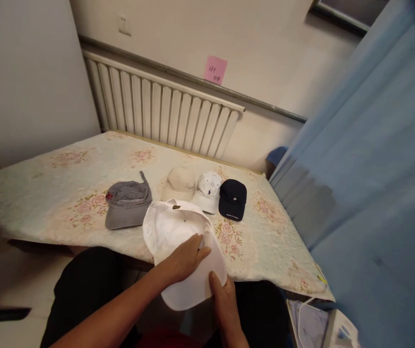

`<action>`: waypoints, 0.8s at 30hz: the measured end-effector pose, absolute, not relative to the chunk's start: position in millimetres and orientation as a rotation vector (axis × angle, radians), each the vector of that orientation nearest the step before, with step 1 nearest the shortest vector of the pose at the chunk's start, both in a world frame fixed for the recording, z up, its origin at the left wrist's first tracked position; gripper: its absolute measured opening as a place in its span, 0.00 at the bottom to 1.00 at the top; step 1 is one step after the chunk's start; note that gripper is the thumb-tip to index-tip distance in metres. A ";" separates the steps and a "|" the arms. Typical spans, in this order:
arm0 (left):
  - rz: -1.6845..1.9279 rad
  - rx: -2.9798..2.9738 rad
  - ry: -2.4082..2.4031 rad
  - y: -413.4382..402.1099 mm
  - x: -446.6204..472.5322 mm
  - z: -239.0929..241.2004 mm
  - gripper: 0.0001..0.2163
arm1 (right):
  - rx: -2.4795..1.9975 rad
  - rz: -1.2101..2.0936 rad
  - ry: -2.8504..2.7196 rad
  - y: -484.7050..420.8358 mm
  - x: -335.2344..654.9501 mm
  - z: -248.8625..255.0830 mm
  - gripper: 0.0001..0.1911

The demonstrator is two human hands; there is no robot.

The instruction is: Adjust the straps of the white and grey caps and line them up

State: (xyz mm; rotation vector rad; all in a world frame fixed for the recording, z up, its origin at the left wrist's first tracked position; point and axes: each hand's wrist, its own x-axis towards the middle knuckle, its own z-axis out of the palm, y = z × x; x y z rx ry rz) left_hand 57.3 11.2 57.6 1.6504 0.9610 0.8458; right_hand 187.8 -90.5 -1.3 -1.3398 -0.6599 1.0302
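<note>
A white cap [178,237] lies at the near edge of the bed, its brim hanging over toward me. My left hand [185,258] rests on top of the cap with fingers curled on the cloth. My right hand [223,295] grips the brim from the right, thumb on top. Behind it sit a grey cap [127,203], a beige cap [179,184], a small white cap [207,192] and a black cap [233,198] in a row.
The bed [58,179] has a pale floral cover. A white radiator [164,108] lines the wall behind, with a pink note [215,69] above it. A blue curtain [374,183] hangs at the right. Papers [319,321] lie at lower right.
</note>
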 end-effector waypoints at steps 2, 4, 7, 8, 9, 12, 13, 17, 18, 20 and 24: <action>0.886 1.640 0.977 13.8 55.4 55.5 0.19 | -1.344 1.053 -0.691 -90.8 186.5 -1.0 0.27; 0.873 1.671 0.976 16.1 55.1 55.4 0.20 | -1.349 1.071 -0.725 -91.3 185.5 0.3 0.28; 0.761 1.780 0.996 19.7 56.6 57.3 0.24 | -1.366 1.039 -0.760 -92.5 185.8 4.5 0.28; 0.735 1.814 1.010 21.4 57.3 57.6 0.25 | -1.369 1.039 -0.777 -93.1 186.4 6.3 0.28; 0.723 1.843 1.022 23.5 57.9 57.4 0.26 | -1.369 1.046 -0.794 -93.6 187.1 7.9 0.28; 0.737 1.891 1.043 30.6 58.4 53.9 0.24 | -1.361 1.078 -0.831 -94.8 189.2 11.0 0.27; 0.742 1.899 1.048 32.7 58.0 52.4 0.24 | -1.359 1.082 -0.834 -94.9 189.7 11.1 0.26; 0.728 1.901 1.093 33.1 53.8 50.8 0.24 | -1.350 1.086 -0.820 -93.6 190.8 7.0 0.27; 0.717 1.895 1.108 30.7 52.7 51.9 0.24 | -1.347 1.091 -0.816 -93.1 190.8 5.2 0.27; 0.690 1.894 1.135 23.7 50.9 55.9 0.25 | -1.343 1.100 -0.806 -92.1 190.8 0.8 0.27; 0.711 1.944 1.098 7.1 45.2 64.7 0.24 | -1.326 1.081 -0.754 -90.9 192.5 -8.1 0.27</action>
